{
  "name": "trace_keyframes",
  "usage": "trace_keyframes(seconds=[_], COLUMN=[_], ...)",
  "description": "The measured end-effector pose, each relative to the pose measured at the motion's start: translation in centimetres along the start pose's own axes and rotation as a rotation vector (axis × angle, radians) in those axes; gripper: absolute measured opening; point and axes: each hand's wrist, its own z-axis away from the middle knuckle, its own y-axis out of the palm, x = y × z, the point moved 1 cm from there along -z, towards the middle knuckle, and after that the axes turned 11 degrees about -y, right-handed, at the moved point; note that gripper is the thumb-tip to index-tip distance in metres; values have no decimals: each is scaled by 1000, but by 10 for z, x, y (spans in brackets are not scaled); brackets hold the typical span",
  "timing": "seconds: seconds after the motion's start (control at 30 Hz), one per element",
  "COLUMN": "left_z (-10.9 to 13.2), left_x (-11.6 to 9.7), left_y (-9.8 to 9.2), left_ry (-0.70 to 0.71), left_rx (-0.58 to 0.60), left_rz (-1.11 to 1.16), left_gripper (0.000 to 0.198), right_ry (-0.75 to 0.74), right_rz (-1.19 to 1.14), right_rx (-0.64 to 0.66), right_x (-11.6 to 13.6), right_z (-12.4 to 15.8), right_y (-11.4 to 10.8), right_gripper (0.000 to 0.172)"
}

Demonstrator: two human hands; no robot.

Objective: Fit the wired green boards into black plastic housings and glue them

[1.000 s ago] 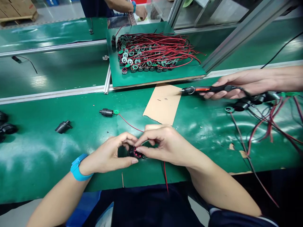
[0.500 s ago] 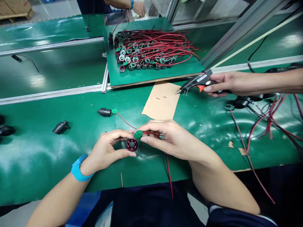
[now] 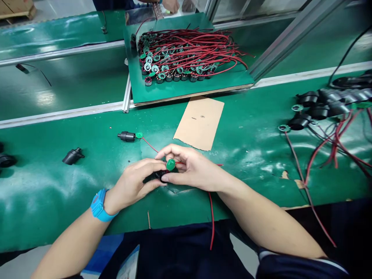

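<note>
My left hand (image 3: 136,182) and my right hand (image 3: 192,168) meet over the green bench top, fingers pinched together. The left hand grips a small black round part (image 3: 160,176), mostly hidden by fingers. Between thumb and fingers of the right hand sits a small green round board (image 3: 170,164). A red wire (image 3: 211,217) runs from the hands down over the bench edge toward my lap. My left wrist bears a blue band (image 3: 99,205).
A cardboard sheet (image 3: 200,122) lies just beyond my hands. A green board (image 3: 186,87) carries several wired coils with red leads. Black parts lie at left (image 3: 73,156), (image 3: 126,136) and in a wired pile at right (image 3: 319,108). Another person's hand (image 3: 171,5) shows at the top.
The co-worker's arm with the glue gun has left the right side. My hands closed together, hiding the black part, and the green board moved slightly down toward it.
</note>
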Motion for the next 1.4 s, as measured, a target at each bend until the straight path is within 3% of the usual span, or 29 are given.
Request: trace_keyframes(seconds=[0.27, 0.47, 0.57, 0.67, 0.8, 0.93, 1.03, 1.2, 1.3, 1.4], left_z=[2, 4, 2, 1, 3, 8, 10, -3, -5, 17], left_x=[-6, -4, -5, -9, -12, -10, -1, 25, 33, 36], left_y=[0, 2, -6, -16, -23, -28, -37, -49, -65, -96], left_ry=[35, 43, 24, -16, -16, -34, -158, -381, -393, -534], left_rx=[2, 26, 1, -35, -49, -36, -35, -26, -184, -371], left_rz=[-82, -105, -69, 5, 108, 151, 177, -278, -525, -811], left_gripper=[28, 30, 34, 37, 38, 43, 45, 24, 29, 28], right_ry=[-24, -51, -39, -44, -55, -53, -49, -90, -213, -295], right_rz=[187, 199, 130, -60, -219, -145, -5, 455, 720, 808], right_rx=[-70, -83, -89, -42, -14, -40, -51, 43, 48, -19], right_x=[5, 3, 4, 7, 14, 18, 14, -13, -24, -22], right_z=[0, -3, -2, 3, 11, 14, 12, 2, -2, -2], right_y=[9, 16, 10, 1, -9, -14, -14, -3, 5, 5], right_gripper=[33, 35, 35, 46, 43, 37, 33, 21, 25, 25])
